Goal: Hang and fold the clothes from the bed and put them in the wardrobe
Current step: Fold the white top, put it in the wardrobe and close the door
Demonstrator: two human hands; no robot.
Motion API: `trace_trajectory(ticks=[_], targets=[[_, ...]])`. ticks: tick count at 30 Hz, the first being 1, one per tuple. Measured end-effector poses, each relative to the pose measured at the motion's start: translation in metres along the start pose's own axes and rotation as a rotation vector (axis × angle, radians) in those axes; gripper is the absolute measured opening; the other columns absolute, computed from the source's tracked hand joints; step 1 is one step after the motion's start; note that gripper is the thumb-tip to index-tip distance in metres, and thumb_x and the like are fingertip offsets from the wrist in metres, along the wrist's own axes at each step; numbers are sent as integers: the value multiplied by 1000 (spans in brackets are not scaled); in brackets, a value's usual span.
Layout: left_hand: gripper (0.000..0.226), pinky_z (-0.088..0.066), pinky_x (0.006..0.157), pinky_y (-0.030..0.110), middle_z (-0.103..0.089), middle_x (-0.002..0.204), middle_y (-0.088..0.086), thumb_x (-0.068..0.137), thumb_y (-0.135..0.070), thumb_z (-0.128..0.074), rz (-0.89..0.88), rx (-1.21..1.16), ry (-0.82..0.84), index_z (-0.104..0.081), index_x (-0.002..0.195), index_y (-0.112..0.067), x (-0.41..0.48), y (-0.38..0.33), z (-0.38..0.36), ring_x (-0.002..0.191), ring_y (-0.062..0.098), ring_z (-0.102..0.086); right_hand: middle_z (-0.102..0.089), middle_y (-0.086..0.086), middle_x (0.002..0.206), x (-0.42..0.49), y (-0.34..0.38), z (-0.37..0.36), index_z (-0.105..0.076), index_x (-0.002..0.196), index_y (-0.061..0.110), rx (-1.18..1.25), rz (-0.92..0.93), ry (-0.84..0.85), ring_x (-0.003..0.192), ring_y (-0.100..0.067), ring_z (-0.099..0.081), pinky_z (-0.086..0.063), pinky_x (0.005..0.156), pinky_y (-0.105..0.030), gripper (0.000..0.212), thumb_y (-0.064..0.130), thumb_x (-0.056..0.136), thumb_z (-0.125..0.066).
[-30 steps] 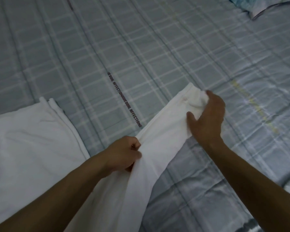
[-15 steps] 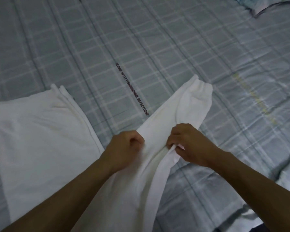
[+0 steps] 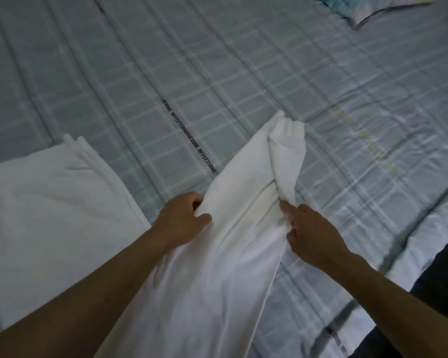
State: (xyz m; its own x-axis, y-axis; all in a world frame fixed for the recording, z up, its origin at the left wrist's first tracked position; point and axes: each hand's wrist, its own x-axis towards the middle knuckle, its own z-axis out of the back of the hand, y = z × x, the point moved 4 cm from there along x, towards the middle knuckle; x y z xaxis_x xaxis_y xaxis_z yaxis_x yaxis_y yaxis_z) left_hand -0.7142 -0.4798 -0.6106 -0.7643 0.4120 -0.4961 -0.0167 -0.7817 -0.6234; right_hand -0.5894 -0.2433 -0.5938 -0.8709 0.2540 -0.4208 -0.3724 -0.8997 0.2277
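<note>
White garment (image 3: 230,228) stretches from the near edge of the bed (image 3: 243,60) toward its middle – left hand (image 3: 184,220) clamped on its left edge, right hand (image 3: 313,236) pinching its right fold.

Dim, cool, flat light; I can't place the source. The white garment (image 3: 217,254) reads brightest, without glare. Shadows are soft. Slight motion blur on my right hand (image 3: 313,236) (fingertips smeared). The bedspread (image 3: 140,60) lines bow toward the frame edges.
</note>
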Motion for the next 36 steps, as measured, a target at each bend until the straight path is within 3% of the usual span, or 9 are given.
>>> trace_trajectory(ticks=[4, 9, 12, 16, 20, 23, 25, 28, 36], targets=[[31, -47, 78, 27, -66, 106, -6, 84, -28, -69, 9, -23, -58, -63, 114, -22, 6, -3, -2, 91, 13, -62, -63, -7, 107, 13, 9, 6, -49, 135, 16, 85, -55, -90, 95, -23, -60, -51, 86, -36, 40, 30, 98, -44], [37, -42, 78, 26, -64, 110, -3, 84, -26, -70, -33, -13, -84, -60, 120, -20, 18, -13, -6, 92, 14, -58, -65, -12, 100, 38, 20, 8, -43, 135, 8, 189, -128, -84, 88, -26, -62, -53, 80, -37, 47, 34, 96, -49], [41, -41, 76, 26, -60, 108, -7, 85, -27, -69, -66, -26, -90, -59, 123, -19, 34, -28, -7, 93, 14, -56, -66, -7, 93, 57, 16, 11, -52, 114, 1, 320, -259, -79, 82, -20, -61, -48, 80, -30, 38, 34, 94, -55], [39, -37, 64, 18, -62, 108, -5, 85, -28, -69, -71, -73, -79, -59, 121, -20, 62, -51, -11, 89, 13, -57, -67, -6, 52, 77, 8, 14, -62, 82, -1, 887, -483, -100, 46, -18, -62, -49, 52, -27, 24, 22, 89, -59], [43, -41, 70, 24, -63, 112, -4, 84, -29, -69, -79, -102, -69, -58, 124, -20, 90, -78, -17, 94, 15, -60, -70, -9, 66, 96, 2, 27, -64, 96, -3, 1254, -563, -175, 56, -22, -70, -61, 61, -35, 16, 11, 90, -59], [42, -41, 68, 24, -63, 113, -3, 85, -29, -69, -76, -105, -50, -58, 125, -20, 109, -96, -22, 94, 15, -60, -72, -4, 83, 108, -9, 38, -61, 118, 11, 1111, -461, -209, 72, -18, -71, -59, 81, -38, 30, 15, 88, -58], [43, -41, 72, 25, -62, 115, -3, 86, -28, -69, -76, -120, -39, -57, 127, -19, 119, -104, -25, 95, 15, -59, -64, 5, 111, 112, -12, 49, -49, 132, 25, 920, -343, -228, 104, -19, -64, -50, 97, -36, 44, 22, 89, -57], [46, -39, 69, 22, -61, 115, -4, 85, -29, -71, -91, -117, -45, -57, 128, -18, 137, -120, -27, 96, 15, -58, -40, -1, 151, 124, -29, 67, -23, 154, 18, 679, -258, -309, 138, -20, -38, -27, 112, -29, 68, 21, 94, -57], [17, -46, 62, 27, -68, 79, 2, 88, -28, -69, -60, -266, 1, -70, 86, -11, 173, -162, -27, 71, 17, -63, -60, -4, 129, 138, -58, 76, -48, 138, 12, 785, -400, -372, 106, -12, -55, -39, 91, -22, 54, 30, 91, -65]])
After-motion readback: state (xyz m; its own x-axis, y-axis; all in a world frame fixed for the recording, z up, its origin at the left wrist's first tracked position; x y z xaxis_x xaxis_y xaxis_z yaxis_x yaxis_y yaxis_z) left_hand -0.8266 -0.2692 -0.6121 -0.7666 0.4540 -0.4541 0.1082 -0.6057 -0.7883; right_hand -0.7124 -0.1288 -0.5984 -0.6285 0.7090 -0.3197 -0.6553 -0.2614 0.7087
